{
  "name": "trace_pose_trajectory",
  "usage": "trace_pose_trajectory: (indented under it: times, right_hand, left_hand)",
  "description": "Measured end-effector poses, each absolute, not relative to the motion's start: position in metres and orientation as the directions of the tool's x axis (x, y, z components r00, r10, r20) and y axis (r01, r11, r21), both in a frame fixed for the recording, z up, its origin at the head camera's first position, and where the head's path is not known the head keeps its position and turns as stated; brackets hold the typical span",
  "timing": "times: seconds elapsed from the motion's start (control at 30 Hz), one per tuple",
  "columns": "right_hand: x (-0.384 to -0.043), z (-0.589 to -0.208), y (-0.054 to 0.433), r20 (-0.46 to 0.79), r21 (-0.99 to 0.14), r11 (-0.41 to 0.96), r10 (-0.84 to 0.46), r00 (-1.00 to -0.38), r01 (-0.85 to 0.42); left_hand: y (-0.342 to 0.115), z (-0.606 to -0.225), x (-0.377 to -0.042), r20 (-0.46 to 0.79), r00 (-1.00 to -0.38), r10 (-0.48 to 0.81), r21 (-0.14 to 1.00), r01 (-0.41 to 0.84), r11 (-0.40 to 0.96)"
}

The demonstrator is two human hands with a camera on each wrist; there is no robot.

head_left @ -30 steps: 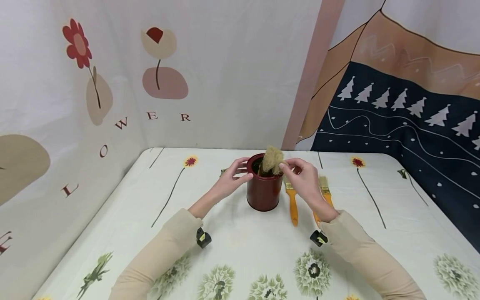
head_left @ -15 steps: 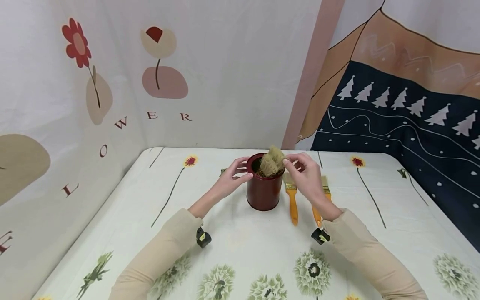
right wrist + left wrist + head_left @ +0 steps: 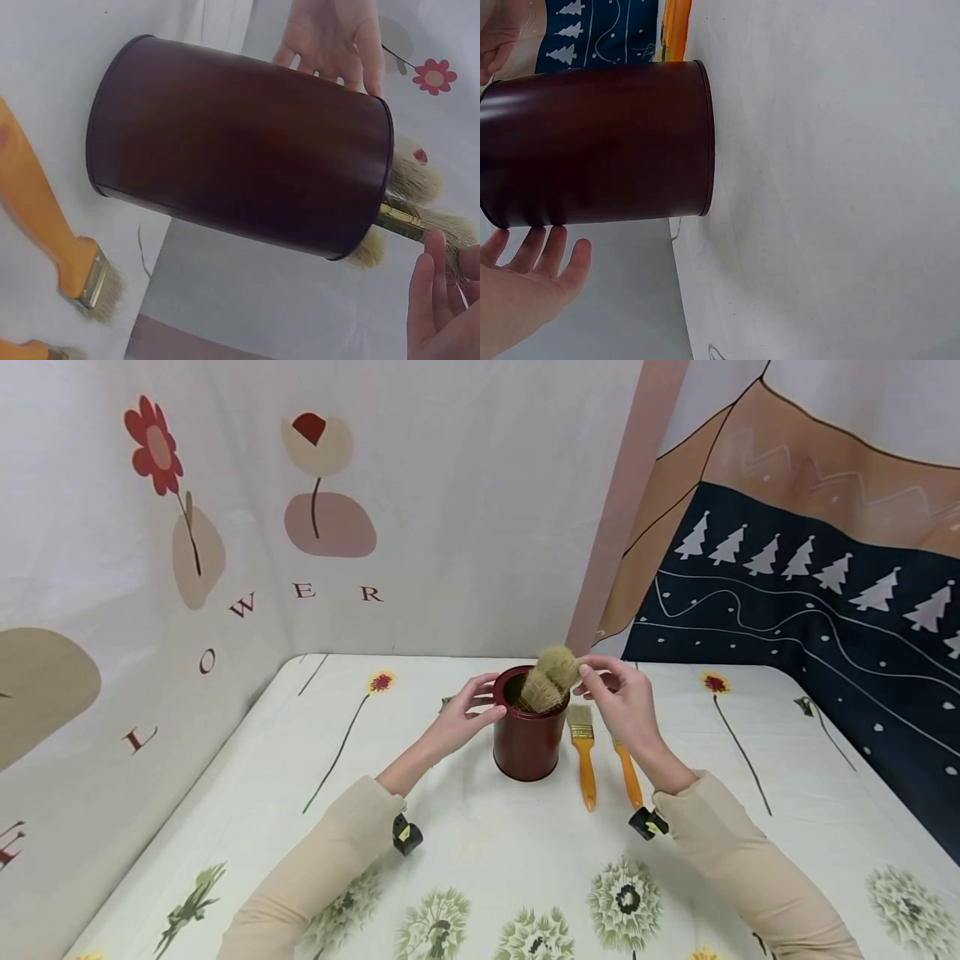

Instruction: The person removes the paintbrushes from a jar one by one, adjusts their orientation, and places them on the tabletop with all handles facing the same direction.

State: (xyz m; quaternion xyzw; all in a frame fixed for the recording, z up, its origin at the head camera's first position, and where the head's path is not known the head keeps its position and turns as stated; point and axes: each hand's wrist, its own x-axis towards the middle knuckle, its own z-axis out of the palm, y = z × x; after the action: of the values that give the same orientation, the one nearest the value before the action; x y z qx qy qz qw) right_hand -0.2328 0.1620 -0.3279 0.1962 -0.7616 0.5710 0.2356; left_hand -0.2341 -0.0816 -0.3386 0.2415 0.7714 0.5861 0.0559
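Note:
A dark red can [image 3: 527,743] stands upright on the table, with paintbrushes in it, bristles up. My left hand [image 3: 467,714] has spread fingers and thumb against the can's left side near the rim; in the left wrist view its fingertips [image 3: 558,232] touch the wall. At the can's right rim my right hand [image 3: 621,697] pinches the pale bristles of one paintbrush [image 3: 401,222], whose metal ferrule shows above the rim in the right wrist view. Other bristles [image 3: 414,180] stick out beside it. The handles inside the can are hidden.
Just right of the can, a paintbrush [image 3: 586,768] with an orange handle lies on the table [image 3: 465,877]. Another orange-handled paintbrush [image 3: 628,777] lies beside it, partly under my right forearm. A printed cloth [image 3: 465,510] hangs behind the table.
My right hand has moved slightly up and to the right. The pinched paintbrush's bristles now lean apart from the others as a separate tuft. My left hand and the can stay in place.

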Motion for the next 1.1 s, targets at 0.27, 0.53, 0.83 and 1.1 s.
trace_pose_trajectory:
  times: [0.27,0.53,0.83,1.1]
  right_hand:
    - [-0.284,-0.371,0.193,0.599,-0.793,0.095,-0.056,-0.799,-0.601]
    - [-0.240,-0.321,0.177,0.619,-0.768,0.187,-0.026,-0.785,-0.612]
    - [-0.216,-0.287,0.174,0.640,-0.760,0.184,0.048,-0.767,-0.623]
    - [-0.216,-0.279,0.182,0.685,-0.727,0.149,0.096,-0.722,-0.670]
  left_hand:
    - [-0.081,-0.339,-0.234,0.193,-0.880,0.434,0.930,0.305,0.203]
    - [-0.081,-0.339,-0.234,0.196,-0.881,0.431,0.929,0.307,0.207]
    - [-0.081,-0.339,-0.234,0.196,-0.883,0.426,0.931,0.303,0.201]
    - [-0.081,-0.339,-0.234,0.196,-0.883,0.427,0.929,0.307,0.208]
